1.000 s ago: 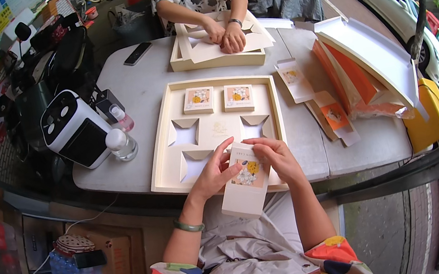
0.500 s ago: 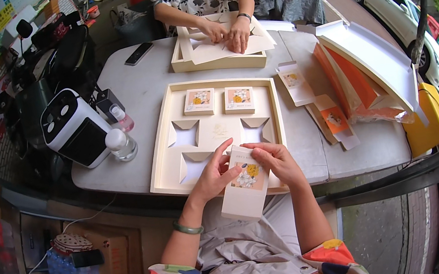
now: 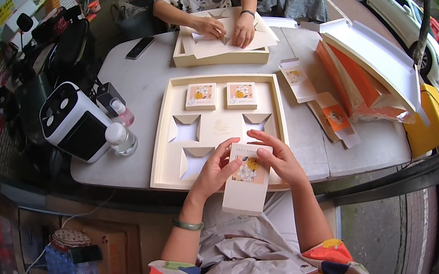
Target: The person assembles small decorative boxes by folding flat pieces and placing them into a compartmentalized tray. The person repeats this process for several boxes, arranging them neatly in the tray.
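Note:
A small cream paper carton point(image 3: 246, 195) with an orange floral print is held in front of me, over my lap and the near edge of the tray. My left hand point(image 3: 210, 175) grips its left side, thumb on the printed face. On its right side, my right hand point(image 3: 283, 164) holds it with the thumb on the front, fingers stretched out beyond the edge. Behind it lies a cream gift box tray point(image 3: 220, 129) with square cut-outs. Two square floral boxes, the left one point(image 3: 201, 97) and the right one point(image 3: 240, 95), sit in its far cut-outs.
A co-worker's hands point(image 3: 230, 32) work on another cream tray point(image 3: 224, 61) across the table. At left stand a white-and-black appliance point(image 3: 76, 121) and a clear bottle point(image 3: 122, 139). At right lie unfolded cartons point(image 3: 298, 81), an orange bag point(image 3: 348, 85) and a white box lid point(image 3: 375, 56).
My right fingers have spread and lifted off the carton's far end, while the thumb stays on its face. The co-worker's hands have moved slightly over the insert.

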Available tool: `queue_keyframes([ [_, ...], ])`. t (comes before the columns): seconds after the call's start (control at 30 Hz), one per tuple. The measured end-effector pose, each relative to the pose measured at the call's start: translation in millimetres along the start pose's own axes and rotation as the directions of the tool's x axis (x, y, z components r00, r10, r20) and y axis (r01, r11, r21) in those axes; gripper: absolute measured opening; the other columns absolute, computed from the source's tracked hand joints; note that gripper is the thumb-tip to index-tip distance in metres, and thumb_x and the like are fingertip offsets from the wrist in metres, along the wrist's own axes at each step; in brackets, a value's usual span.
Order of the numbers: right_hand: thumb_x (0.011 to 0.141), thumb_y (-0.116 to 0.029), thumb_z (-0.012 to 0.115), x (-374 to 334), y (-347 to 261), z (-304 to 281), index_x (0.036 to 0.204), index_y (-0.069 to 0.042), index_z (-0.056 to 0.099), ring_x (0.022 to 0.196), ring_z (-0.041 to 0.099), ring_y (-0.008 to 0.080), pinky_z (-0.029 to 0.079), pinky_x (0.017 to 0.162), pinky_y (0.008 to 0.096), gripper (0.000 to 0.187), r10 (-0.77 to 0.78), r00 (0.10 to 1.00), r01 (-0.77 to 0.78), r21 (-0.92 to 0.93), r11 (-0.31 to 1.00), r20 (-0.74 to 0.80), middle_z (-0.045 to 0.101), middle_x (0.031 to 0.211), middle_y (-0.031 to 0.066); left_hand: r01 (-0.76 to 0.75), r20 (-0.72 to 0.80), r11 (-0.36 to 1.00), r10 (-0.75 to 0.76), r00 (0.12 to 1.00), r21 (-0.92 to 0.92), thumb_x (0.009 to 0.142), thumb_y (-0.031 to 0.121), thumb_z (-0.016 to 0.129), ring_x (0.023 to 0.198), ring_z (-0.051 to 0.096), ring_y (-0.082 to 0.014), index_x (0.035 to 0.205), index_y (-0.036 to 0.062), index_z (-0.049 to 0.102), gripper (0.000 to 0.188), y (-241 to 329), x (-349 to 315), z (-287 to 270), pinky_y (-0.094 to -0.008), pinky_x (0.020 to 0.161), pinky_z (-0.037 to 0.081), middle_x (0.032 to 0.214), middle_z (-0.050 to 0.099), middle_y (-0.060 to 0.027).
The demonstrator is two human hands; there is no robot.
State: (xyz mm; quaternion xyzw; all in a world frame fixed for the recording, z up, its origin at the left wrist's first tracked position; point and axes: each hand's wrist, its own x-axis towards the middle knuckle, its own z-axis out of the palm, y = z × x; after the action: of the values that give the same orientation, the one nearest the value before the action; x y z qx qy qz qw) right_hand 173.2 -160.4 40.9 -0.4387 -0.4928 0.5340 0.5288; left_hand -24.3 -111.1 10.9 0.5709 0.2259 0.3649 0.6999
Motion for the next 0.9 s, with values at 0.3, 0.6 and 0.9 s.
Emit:
queue_keyframes([
  [0.3, 0.095, -0.018, 0.059, -4, 5, -7, 0.129, -0.004, 0.057, 0.103, 0.056, 0.0104, 0.047, 0.088, 0.0253, 0.036, 0.018, 0.999, -0.017, -0.025, 1.0, 0.045, 0.061, 0.115, 0.003, 0.0, -0.027, 1.0, -0.001, 1.0, -0.029, 0.095, 0.015, 0.059, 0.101, 0.055, -0.01, 0.14, 0.0068, 0.038, 0.051, 0, 0, 1, -0.0275, 0.087, 0.048, 0.114, 0.059, -0.0076],
  [0.6, 0.088, 0.006, 0.048, -2, 25, -18, 0.138, -0.006, 0.046, 0.13, 0.045, 0.025, 0.041, 0.101, 0.0364, 0.051, -0.193, 0.969, 0.201, 0.041, 0.979, -0.153, 0.046, 0.142, 0.0132, 0.006, -0.183, 0.986, -0.037, 0.982, -0.167, 0.096, 0.017, 0.057, 0.104, 0.056, -0.0109, 0.137, 0.0029, 0.04, 0.047, -4, 7, -1, -0.0265, 0.088, 0.048, 0.117, 0.057, -0.0086],
  [0.9, 0.069, -0.005, 0.078, -3, 12, -1, 0.127, -0.009, 0.053, 0.126, 0.048, 0.033, 0.041, 0.104, 0.0412, 0.063, -0.438, 0.899, 0.35, -0.631, 0.693, 0.016, 0.05, 0.135, 0.0151, 0.086, -0.041, 0.988, -0.091, 0.995, -0.129, 0.097, 0.046, 0.048, 0.104, 0.059, -0.015, 0.14, 0.0008, 0.035, 0.064, -39, 4, -36, -0.0281, 0.085, 0.05, 0.12, 0.057, -0.0116],
])
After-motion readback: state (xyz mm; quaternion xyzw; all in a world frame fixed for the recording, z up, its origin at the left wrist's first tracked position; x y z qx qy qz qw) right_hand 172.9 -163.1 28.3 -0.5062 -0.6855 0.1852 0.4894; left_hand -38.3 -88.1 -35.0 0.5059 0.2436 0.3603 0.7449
